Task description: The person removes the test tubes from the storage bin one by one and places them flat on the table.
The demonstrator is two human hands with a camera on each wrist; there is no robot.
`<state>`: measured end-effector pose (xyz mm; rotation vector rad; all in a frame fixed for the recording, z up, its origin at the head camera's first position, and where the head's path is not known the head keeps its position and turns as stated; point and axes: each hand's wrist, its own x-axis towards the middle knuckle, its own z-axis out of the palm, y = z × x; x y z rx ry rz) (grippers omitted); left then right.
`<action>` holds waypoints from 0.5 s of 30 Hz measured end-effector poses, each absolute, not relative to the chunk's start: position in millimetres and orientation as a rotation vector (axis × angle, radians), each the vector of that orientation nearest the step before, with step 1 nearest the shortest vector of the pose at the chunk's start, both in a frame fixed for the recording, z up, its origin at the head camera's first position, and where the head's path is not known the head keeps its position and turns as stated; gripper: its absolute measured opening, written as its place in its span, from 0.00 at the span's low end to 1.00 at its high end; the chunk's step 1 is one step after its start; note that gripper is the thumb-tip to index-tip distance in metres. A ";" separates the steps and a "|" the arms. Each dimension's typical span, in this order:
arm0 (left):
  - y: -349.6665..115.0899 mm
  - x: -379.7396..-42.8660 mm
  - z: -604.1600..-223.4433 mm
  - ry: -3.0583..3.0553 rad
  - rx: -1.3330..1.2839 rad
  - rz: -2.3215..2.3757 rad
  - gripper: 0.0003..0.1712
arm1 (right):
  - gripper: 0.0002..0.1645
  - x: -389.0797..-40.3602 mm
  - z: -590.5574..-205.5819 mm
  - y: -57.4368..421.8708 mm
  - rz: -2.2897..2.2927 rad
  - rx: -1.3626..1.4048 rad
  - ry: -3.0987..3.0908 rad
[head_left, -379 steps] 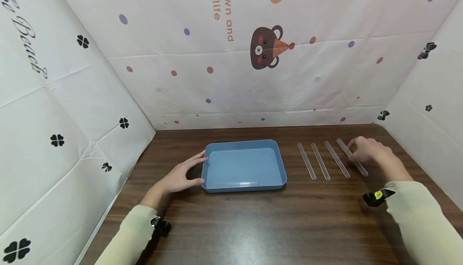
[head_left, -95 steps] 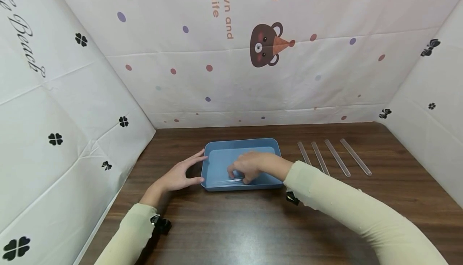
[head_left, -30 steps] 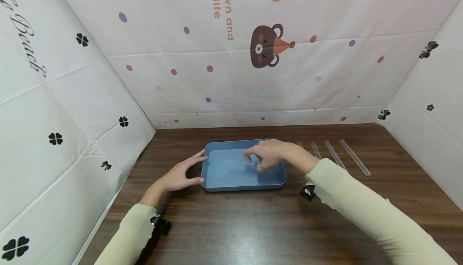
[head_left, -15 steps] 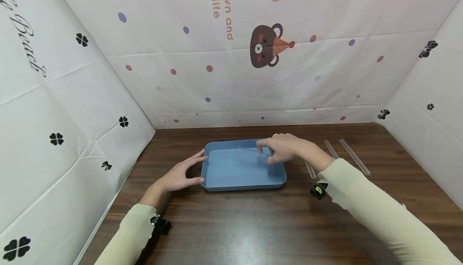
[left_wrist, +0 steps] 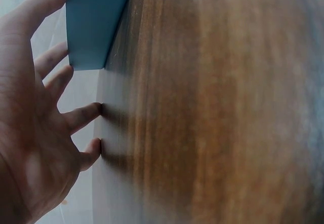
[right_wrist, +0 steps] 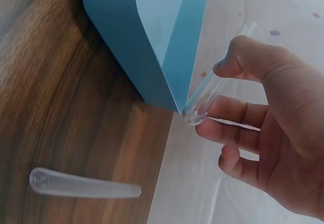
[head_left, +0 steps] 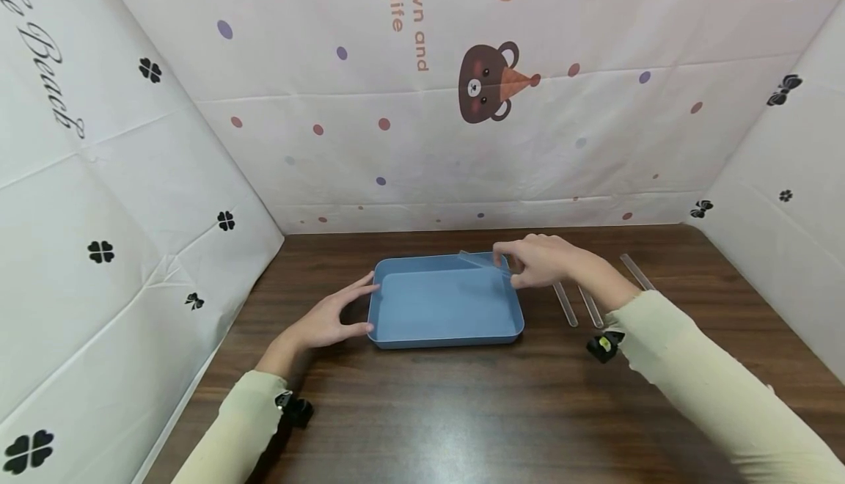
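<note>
My right hand pinches a clear test tube between thumb and fingers, above the right back corner of the blue tray. In the right wrist view, the tube's rounded end shows beside the tray corner. My left hand lies at the tray's left side, fingers spread, with thumb and fingertips at its edge; the left wrist view shows the lower fingers reaching past the tray. Right of the tray, clear test tubes lie on the table, partly hidden by my right forearm.
The brown wooden table ends at a white printed cloth behind, with more cloth at both sides. Another test tube lies at the far right, beyond my right forearm.
My right hand went from the row of tubes into the tray, took the test tube lying there, and has carried it up and right to the tray's back corner. The left hand stays put.
</note>
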<state>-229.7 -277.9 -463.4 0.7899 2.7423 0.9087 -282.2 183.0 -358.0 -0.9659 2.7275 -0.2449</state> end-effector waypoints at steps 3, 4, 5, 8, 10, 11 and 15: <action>-278.0 -229.5 -462.4 2.741 0.790 0.916 0.46 | 0.18 -281.9 -357.4 191.7 -0.262 -0.948 2.749; -278.1 -229.5 -462.3 2.743 0.793 0.916 0.46 | 0.19 -281.8 -357.2 195.1 -0.265 -0.939 2.757; -278.1 -229.4 -462.0 2.744 0.796 0.916 0.46 | 0.19 -281.6 -356.9 198.4 -0.270 -0.925 2.766; -277.8 -229.2 -461.6 2.737 0.794 0.920 0.46 | 0.19 -280.9 -356.0 209.2 -0.275 -0.882 2.791; -277.5 -229.3 -462.0 2.735 0.792 0.920 0.46 | 0.19 -280.5 -356.0 216.7 -0.274 -0.849 2.808; -277.5 -229.2 -461.9 2.734 0.792 0.921 0.46 | 0.19 -280.2 -356.0 220.7 -0.273 -0.830 2.817; -276.7 -229.5 -462.9 2.733 0.785 0.924 0.47 | 0.18 -277.6 -355.6 238.2 -0.273 -0.784 2.847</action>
